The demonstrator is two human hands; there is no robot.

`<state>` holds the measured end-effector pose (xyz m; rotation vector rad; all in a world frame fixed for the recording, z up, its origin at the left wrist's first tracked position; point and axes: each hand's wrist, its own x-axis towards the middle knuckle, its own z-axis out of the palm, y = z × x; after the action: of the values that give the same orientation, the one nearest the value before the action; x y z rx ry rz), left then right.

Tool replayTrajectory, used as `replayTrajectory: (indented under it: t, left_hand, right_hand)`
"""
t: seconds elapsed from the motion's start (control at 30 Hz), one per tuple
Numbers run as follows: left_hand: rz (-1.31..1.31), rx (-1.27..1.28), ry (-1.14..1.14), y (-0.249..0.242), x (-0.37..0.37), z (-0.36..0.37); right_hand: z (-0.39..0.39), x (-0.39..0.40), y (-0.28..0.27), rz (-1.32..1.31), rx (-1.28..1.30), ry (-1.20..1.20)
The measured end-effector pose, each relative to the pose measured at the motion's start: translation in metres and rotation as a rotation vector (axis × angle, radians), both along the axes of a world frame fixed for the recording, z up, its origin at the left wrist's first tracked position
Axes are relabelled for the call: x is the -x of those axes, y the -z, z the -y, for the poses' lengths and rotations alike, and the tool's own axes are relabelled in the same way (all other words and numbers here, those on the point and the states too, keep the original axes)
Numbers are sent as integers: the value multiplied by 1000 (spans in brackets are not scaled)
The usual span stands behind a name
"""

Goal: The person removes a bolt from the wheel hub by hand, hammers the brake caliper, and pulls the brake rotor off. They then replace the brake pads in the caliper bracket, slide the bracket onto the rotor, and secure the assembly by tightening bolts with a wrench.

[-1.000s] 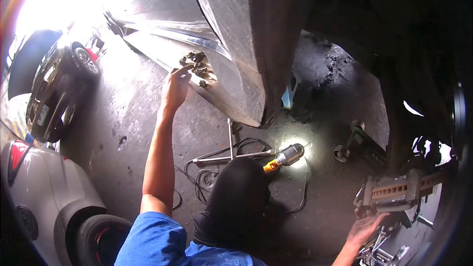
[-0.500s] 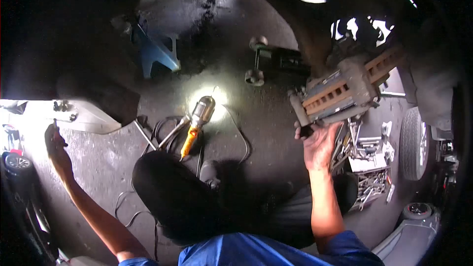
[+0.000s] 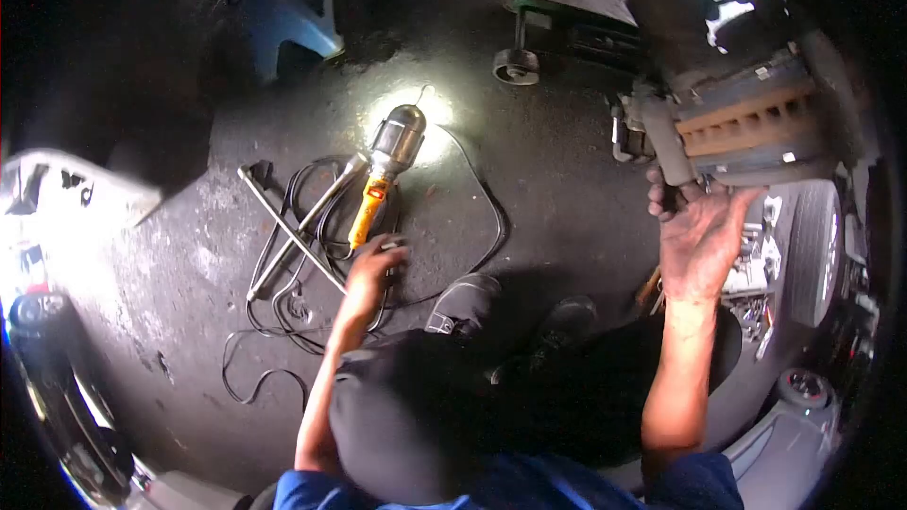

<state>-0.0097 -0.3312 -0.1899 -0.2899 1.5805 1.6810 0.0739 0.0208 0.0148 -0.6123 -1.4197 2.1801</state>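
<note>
My left hand (image 3: pixel 375 269) is blurred by motion, just below the yellow handle of a lit work lamp (image 3: pixel 395 146) on the floor. Its fingers look bent; whether they hold anything is unclear. At the right, my right hand (image 3: pixel 701 244) is palm up with the thumb spread. Its fingers curl against the lower end of a dark cylindrical part on the brake caliper (image 3: pixel 669 137). Beside that part is a rusty vented brake disc (image 3: pixel 751 123). Two metal bars (image 3: pixel 293 236) lie crossed near the lamp, among loops of black cable.
A blue stand (image 3: pixel 298 24) is at the upper left. A wheeled green jack (image 3: pixel 576 19) lies at the top. Tools (image 3: pixel 756 316) and a tire (image 3: pixel 814 250) are at the right. My shoes (image 3: pixel 465 302) and knees are below the lamp.
My left hand has come from the far left to just below the lamp handle. The view has shifted; my right hand is still at the lower end of the caliper.
</note>
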Motion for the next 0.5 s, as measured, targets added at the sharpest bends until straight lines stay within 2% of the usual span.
replayTrajectory:
  t: [0.03, 0.07, 0.1, 0.13, 0.23, 0.33, 0.43, 0.5]
  left_hand:
    - [-107, 133, 210, 22, -8, -28]
    - [-602, 229, 459, 55, -16, -57]
    - [-877, 291, 721, 70, -17, -76]
    - [-1266, 164, 858, 82, -20, -93]
    - [-1512, 360, 1294, 86, -30, -123]
    - [-1667, 500, 1156, 109, -27, -102]
    - [-1985, 643, 1025, 144, -6, -51]
    - [-1684, 1160, 1417, 123, 4, -22]
  right_hand:
    - [-3, -2, 2, -23, -7, -44]
    - [-1, -1, 2, -4, -13, -7]
    - [1, 0, -1, 8, -18, 35]
    - [1, 0, -2, 16, -28, 30]
    - [1, -1, -7, -5, -25, -18]
    - [-3, -4, -7, -19, 102, -31]
    - [-5, -6, -7, -32, 127, -60]
    - [-8, -7, -2, -45, 151, -73]
